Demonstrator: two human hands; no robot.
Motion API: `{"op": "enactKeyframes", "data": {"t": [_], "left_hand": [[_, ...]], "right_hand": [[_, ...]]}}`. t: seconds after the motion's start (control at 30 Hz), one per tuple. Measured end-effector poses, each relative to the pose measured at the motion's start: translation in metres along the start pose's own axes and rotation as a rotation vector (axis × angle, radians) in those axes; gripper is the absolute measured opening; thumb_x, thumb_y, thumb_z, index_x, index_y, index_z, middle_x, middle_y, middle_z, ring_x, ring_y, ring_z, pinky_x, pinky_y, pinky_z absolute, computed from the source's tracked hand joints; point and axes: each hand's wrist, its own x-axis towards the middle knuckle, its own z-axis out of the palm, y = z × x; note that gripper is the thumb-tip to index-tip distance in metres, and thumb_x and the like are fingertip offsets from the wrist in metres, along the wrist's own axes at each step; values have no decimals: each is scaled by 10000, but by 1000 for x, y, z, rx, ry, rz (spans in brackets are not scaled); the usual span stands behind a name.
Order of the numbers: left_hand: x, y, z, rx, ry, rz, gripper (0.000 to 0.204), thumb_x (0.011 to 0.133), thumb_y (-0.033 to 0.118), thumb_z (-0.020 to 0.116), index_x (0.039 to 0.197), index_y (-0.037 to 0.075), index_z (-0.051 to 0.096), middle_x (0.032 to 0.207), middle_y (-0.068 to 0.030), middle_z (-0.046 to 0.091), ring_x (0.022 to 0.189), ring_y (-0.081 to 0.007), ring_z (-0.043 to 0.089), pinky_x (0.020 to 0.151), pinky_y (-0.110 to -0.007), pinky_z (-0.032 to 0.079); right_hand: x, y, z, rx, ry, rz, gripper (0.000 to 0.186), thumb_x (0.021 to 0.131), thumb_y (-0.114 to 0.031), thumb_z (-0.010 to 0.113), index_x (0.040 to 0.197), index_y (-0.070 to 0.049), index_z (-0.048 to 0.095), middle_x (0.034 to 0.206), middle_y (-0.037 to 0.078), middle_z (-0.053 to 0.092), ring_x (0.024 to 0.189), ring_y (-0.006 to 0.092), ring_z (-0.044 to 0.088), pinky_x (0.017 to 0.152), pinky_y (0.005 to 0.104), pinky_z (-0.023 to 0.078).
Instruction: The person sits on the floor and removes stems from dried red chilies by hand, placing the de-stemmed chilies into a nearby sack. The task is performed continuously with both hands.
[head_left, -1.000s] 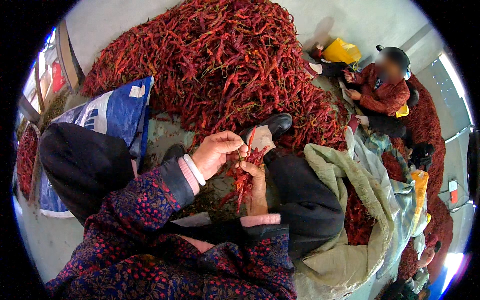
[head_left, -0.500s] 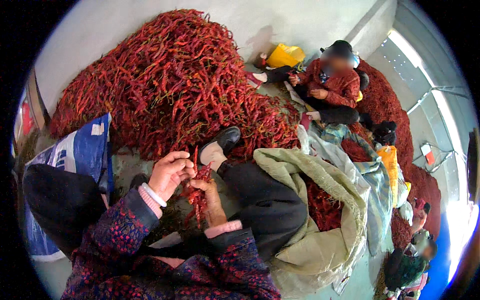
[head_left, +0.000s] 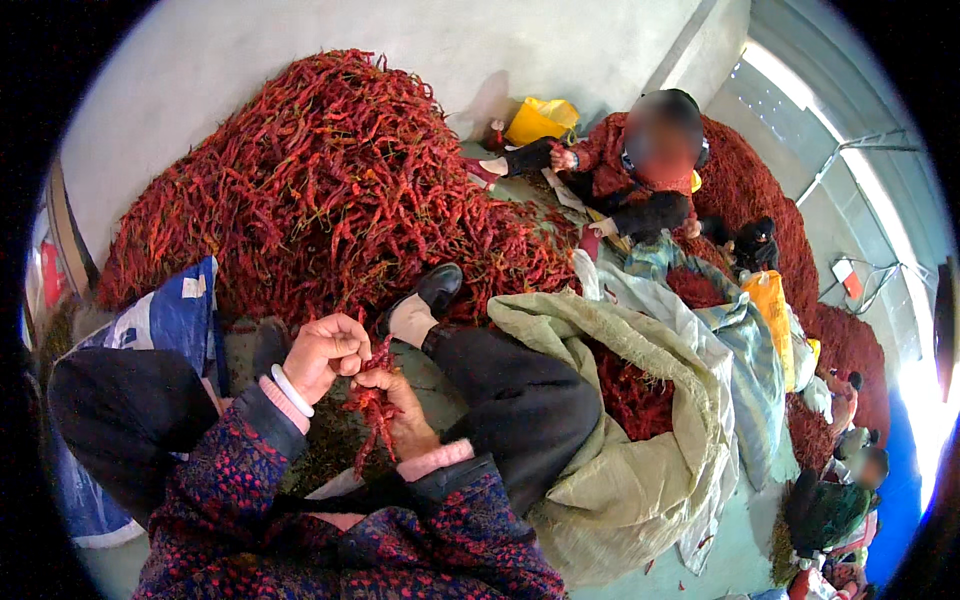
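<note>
- The co-worker (head_left: pixel 607 155) now has both hands farther apart than half a second ago.
- The person's left hand (head_left: pixel 325 358) changes from loosely spread fingers to fingers curled together beside the top of the bunch (head_left: pixel 374 425); whether they pinch a pepper cannot be told.
- The right hand (head_left: pixel 402 408) keeps its thumb and fingers closed round the bunch, which is between the person's knees.
- The lone pepper that stood up from the bunch no longer shows apart; the handling seems to stay with the bunch rather than turn to the heap.
- A pale wall (head_left: pixel 240 75) backs the room, with a bright strip along the right.
- The heap (head_left: pixel 290 210) of red peppers rests on the grey-green floor (head_left: pixel 690 575); darker red piles (head_left: pixel 765 190) lie beyond the co-worker.
- A pale sack (head_left: pixel 640 505), peppers inside, gapes beside the right leg.
- A blue bag (head_left: pixel 178 325) lies by the left leg.
- A yellow bag (head_left: pixel 540 120) sits near the wall.
</note>
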Motion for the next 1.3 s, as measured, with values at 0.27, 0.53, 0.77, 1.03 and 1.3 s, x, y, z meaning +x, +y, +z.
{"op": "enactKeyframes", "data": {"t": [0.27, 0.53, 0.77, 1.03, 1.3], "left_hand": [[-8, 35, -80, 441, -35, -194, 60, 744, -5, 499, 718, 18, 548, 553, -48, 517, 454, -96, 451, 410, -216, 333], [-27, -7, -38, 618, 25, -242, 91, 723, 1, 507, 773, -14, 582, 676, -101, 596, 537, -144, 557, 464, -259, 422], [-55, -75, -79, 1624, -330, -244, 158, 670, 24, 491, 760, 47, 619, 748, -159, 597, 757, -332, 562, 654, -437, 436], [-50, -82, -86, 1606, -421, -560, 181, 725, 72, 509, 873, 81, 613, 902, -191, 576, 839, -383, 529, 686, -513, 426], [-41, -92, -119, 1582, -72, -305, 215, 746, 155, 545, 952, 106, 580, 767, -150, 589, 723, -344, 561, 654, -456, 439]], "right_hand": [[-34, -58, -3, 166, -180, -424, 164, 667, -111, 576, 785, -18, 511, 662, 45, 507, 609, 164, 459, 548, 265, 403], [-71, -93, 37, -221, 104, -616, 248, 645, -155, 576, 829, -15, 486, 670, 72, 496, 627, 166, 488, 595, 288, 418], [-144, -198, 21, -715, 497, -953, 193, 681, -73, 546, 859, 2, 527, 694, 62, 532, 562, 146, 499, 514, 251, 416], [-173, -263, -126, -2097, 912, -220, 414, 619, -78, 604, 1022, -26, 529, 852, 163, 607, 725, 318, 585, 658, 375, 453], [-169, -274, -166, -2447, 1269, -28, 459, 729, -266, 577, 1157, -129, 486, 935, 177, 590, 830, 358, 557, 704, 419, 430]]}}
